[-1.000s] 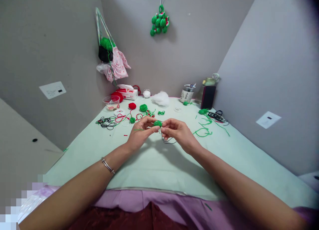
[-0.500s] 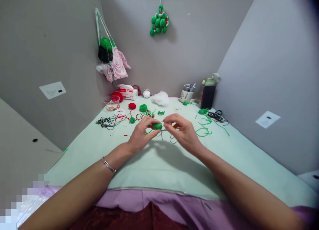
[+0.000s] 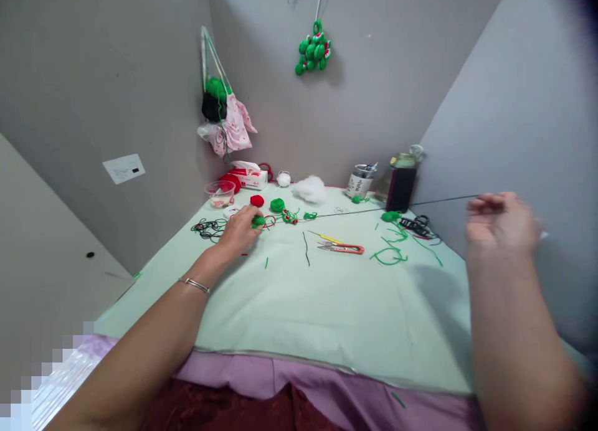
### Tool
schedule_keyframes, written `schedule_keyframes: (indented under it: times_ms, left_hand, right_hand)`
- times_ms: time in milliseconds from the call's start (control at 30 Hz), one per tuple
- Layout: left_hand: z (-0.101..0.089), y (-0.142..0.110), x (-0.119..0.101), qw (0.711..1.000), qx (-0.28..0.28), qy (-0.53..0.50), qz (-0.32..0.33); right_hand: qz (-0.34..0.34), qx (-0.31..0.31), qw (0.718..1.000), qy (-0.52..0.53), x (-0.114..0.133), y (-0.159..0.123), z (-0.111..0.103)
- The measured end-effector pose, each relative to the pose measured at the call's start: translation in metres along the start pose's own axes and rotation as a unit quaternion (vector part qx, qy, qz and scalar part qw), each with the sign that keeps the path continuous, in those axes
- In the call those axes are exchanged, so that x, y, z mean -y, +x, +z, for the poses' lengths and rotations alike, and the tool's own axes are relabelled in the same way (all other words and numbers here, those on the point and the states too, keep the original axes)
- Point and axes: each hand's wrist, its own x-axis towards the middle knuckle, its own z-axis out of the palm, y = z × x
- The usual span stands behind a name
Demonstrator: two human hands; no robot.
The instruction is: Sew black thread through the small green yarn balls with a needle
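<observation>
Toward R hand, dk yarn crosswise

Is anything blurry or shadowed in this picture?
In the head view, the right hand looks somewhat blurred; there too, a soft shadow lies on the table beside the right forearm; its upper right corner is dark, with blocky squares at lower left.

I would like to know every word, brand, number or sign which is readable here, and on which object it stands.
No text can be read with certainty.
Pale can: dark characters on its side, too small and blurred to read.
Tissue box: print on its red and white side, too small to read.
White card at far left: faint marks, too small to read.
</observation>
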Motion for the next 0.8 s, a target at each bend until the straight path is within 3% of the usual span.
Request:
schedule_keyframes:
  times_ms: [67,133,233,367,400,500,600,800]
  left_hand:
    - [-0.003,0.004,0.003,0.998,-0.017,-0.029,-0.044]
    - [-0.001,0.005,-0.002,0.991,0.007,-0.108,-0.08]
    - [0.008,-0.001,-0.025,0.955,0.077,-0.278,-0.072]
    - [0.02,-0.015,-0.06,0.909,0.133,-0.389,-0.071]
    - [0.022,-0.019,-0.066,0.901,0.139,-0.403,-0.077]
    - [0.028,-0.026,-0.077,0.891,0.154,-0.417,-0.088]
    - [0.034,-0.03,-0.08,0.894,0.154,-0.413,-0.084]
    - [0.044,-0.038,-0.081,0.919,0.12,-0.371,-0.057]
  right_hand:
    - [-0.063,-0.108,0.991,0.049,-0.009,-0.004,-0.015]
    - [-0.09,-0.194,0.973,0.086,-0.007,-0.004,-0.014]
    - [-0.049,-0.232,0.968,0.086,0.017,-0.002,0.02]
    - [0.044,-0.115,0.985,0.12,0.064,-0.011,0.103]
    - [0.059,-0.059,0.989,0.12,0.074,-0.016,0.123]
    - [0.064,0.028,0.993,0.095,0.092,-0.033,0.167]
    - [0.033,0.075,0.996,0.045,0.095,-0.046,0.187]
    - [0.008,0.075,0.997,-0.021,0.091,-0.05,0.195]
